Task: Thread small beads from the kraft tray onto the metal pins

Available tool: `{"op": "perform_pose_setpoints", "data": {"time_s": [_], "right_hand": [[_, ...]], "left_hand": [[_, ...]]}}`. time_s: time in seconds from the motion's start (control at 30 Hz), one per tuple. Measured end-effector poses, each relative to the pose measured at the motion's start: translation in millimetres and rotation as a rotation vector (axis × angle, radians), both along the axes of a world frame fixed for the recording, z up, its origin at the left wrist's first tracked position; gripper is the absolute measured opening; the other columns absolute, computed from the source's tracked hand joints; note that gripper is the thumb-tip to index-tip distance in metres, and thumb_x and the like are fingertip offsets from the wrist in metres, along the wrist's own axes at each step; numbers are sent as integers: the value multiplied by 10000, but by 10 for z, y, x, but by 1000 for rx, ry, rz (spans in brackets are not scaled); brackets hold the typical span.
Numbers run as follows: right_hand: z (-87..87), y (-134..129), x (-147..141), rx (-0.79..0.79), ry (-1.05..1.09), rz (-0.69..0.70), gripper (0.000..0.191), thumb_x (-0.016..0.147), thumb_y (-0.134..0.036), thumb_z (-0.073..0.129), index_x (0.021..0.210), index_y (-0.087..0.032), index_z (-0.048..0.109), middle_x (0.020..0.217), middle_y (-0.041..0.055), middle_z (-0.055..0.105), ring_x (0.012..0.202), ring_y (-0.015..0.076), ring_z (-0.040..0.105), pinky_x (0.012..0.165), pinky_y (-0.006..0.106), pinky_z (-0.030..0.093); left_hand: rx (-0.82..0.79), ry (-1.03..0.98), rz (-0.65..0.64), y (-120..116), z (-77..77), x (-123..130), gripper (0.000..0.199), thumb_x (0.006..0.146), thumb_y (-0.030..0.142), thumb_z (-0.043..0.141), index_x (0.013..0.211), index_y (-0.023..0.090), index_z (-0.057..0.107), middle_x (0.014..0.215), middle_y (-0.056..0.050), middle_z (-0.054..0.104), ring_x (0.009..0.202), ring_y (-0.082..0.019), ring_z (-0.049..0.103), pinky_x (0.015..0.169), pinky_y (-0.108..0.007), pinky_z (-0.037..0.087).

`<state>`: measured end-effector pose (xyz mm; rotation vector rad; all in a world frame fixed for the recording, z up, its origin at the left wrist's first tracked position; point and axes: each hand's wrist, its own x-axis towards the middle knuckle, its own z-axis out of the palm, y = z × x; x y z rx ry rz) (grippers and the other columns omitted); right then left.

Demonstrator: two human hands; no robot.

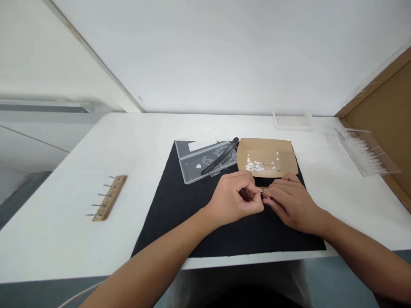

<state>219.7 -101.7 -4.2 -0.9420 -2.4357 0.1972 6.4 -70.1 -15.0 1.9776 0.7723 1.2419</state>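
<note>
My left hand (239,194) is pinched closed at the front edge of a brown paper tray (263,147); whatever its fingertips hold is too small to make out. Against those fingertips, my right hand (289,199) is closed around a small metal clip (265,195), mostly hidden by the fingers. White flat bits (253,166) lie in the tray. To its left, an open clear plastic case (191,169) holds transparent nail-shaped pieces, and a dark curved file (221,157) rests across it. All of this is on a black cloth (180,214).
A wooden strip (111,199) with several metal clips lies on the white table (138,149) at the left. A clear tray (293,124) stands at the back. Clear nail-like pieces (366,152) fan out at the right, beside a brown board (382,111).
</note>
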Motion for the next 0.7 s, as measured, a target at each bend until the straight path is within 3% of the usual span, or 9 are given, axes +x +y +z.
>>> {"op": "perform_pose_setpoints", "data": {"time_s": [0.7], "right_hand": [[-6, 19, 33, -78, -9, 53, 190, 1104, -244, 497, 935, -196, 571, 787, -13, 658, 718, 152, 518, 765, 340, 280]], "left_hand": [[-288, 14, -110, 16, 79, -52, 131, 691, 96, 684, 612, 145, 592, 642, 14, 608, 541, -63, 530, 478, -148, 391]]}}
